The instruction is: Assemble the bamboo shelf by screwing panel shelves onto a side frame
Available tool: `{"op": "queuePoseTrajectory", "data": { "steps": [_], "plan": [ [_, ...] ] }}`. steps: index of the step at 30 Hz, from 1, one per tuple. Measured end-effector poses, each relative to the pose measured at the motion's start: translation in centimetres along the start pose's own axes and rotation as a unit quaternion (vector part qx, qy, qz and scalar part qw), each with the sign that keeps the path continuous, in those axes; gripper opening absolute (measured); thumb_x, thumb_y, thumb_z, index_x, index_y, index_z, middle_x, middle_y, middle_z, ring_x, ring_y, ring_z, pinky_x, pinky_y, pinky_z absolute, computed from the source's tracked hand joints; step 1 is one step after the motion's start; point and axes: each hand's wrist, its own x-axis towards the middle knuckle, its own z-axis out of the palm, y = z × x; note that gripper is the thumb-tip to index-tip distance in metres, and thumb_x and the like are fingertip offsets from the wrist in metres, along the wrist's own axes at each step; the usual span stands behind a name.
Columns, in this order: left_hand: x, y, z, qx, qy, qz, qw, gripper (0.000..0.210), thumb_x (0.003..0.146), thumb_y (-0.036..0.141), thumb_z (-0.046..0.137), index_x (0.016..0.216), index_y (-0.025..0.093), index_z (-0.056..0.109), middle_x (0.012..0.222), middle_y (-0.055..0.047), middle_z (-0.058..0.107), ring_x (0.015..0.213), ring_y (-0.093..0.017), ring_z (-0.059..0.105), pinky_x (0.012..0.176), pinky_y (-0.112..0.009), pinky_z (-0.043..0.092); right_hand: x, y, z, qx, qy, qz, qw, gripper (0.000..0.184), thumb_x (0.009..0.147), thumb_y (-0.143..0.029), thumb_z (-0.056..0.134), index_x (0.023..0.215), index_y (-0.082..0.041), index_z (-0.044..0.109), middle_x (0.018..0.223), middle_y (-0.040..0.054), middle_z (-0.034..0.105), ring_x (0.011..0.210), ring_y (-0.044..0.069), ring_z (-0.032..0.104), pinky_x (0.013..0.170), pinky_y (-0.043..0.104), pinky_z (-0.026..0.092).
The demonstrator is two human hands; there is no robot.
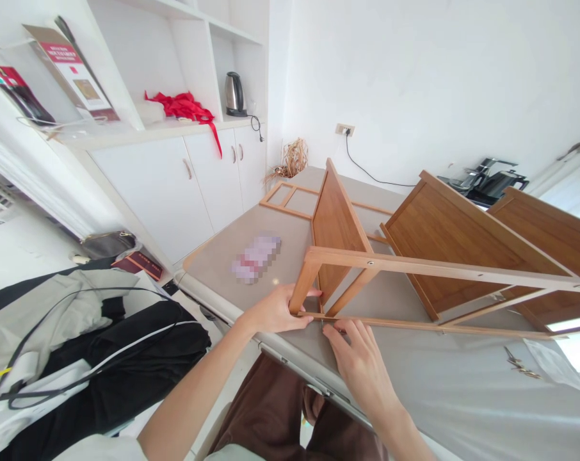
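Note:
A wooden shelf unit [415,261] lies on its side on the grey table, its brown panels standing up between light wooden side frames. My left hand [280,312] is closed around the near corner of its lower side frame, thumb in front and fingers behind. Just right of it, my right hand [354,346] is pinched against the outside of the bottom rail [386,323]. A thin metal piece, perhaps a screw, shows at its fingertips, too small to tell surely. Several loose metal screws [521,363] lie farther right beside a clear plastic bag [554,362].
A blurred-out phone-shaped item [256,257] lies on the table [213,269] at left. Dark appliances [491,181] stand behind the shelf. White cabinets [160,186] hold a kettle [235,94] and red ribbon [184,105]. Clothes and cables [141,346] are piled at lower left.

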Motion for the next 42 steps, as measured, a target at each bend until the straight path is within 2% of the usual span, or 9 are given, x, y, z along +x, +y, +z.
{"op": "queuePoseTrajectory", "data": {
  "steps": [8,16,22,27,32,42],
  "plan": [
    [-0.08,0.28,-0.06,-0.015,-0.001,-0.012,1.0,0.059,0.08,0.028,0.073,0.137,0.017,0.062,0.076,-0.001,0.069,0.074,-0.016,0.067,0.078,-0.027,0.054,0.2,-0.01,0.07,0.014,0.014,-0.006,1.0,0.022,0.098,-0.005,0.048,0.106,-0.015,0.066,0.097,0.0086,0.056,0.09,0.022,0.052,0.08,0.035,0.04],
    [0.02,-0.2,0.06,0.005,0.007,-0.003,1.0,0.058,0.079,0.028,0.074,0.135,0.019,0.064,0.08,-0.001,0.07,0.076,-0.015,0.066,0.079,-0.027,0.054,0.52,-0.06,-0.18,0.001,0.01,-0.011,1.0,0.024,0.1,-0.007,0.045,0.106,-0.015,0.066,0.097,0.0091,0.057,0.09,0.022,0.051,0.08,0.036,0.04],
    [0.05,-0.37,0.15,-0.018,0.004,-0.002,1.0,0.055,0.08,0.029,0.074,0.133,0.019,0.065,0.079,-0.001,0.07,0.076,-0.015,0.067,0.078,-0.027,0.054,0.64,-0.18,-0.3,-0.008,-0.003,-0.014,1.0,0.023,0.1,-0.007,0.044,0.103,-0.015,0.066,0.096,0.0091,0.057,0.087,0.022,0.05,0.078,0.036,0.04],
    [0.09,-0.53,0.14,-0.033,0.0,0.0,0.999,0.057,0.08,0.028,0.074,0.135,0.019,0.064,0.099,-0.006,0.073,0.077,-0.014,0.067,0.077,-0.026,0.056,0.41,-0.26,-0.07,0.005,0.005,0.001,1.0,0.021,0.098,-0.007,0.048,0.104,-0.016,0.066,0.097,0.0089,0.057,0.088,0.022,0.05,0.079,0.036,0.042],
    [0.2,-0.67,0.07,-0.028,-0.005,0.003,1.0,0.058,0.079,0.028,0.075,0.135,0.019,0.064,0.099,-0.006,0.074,0.078,-0.015,0.068,0.076,-0.026,0.056,0.37,-0.36,-0.02,0.018,0.024,0.016,0.999,0.024,0.098,-0.005,0.048,0.104,-0.017,0.067,0.095,0.0079,0.057,0.089,0.021,0.052,0.078,0.034,0.042],
    [0.1,-0.58,0.01,-0.011,-0.005,0.001,1.0,0.057,0.08,0.028,0.073,0.136,0.019,0.063,0.102,-0.007,0.075,0.08,-0.016,0.068,0.079,-0.027,0.056,0.59,-0.41,-0.12,0.076,0.034,0.044,0.996,0.02,0.1,-0.013,0.05,0.1,-0.019,0.069,0.094,0.0076,0.059,0.089,0.02,0.055,0.08,0.035,0.047]
  ]
}}
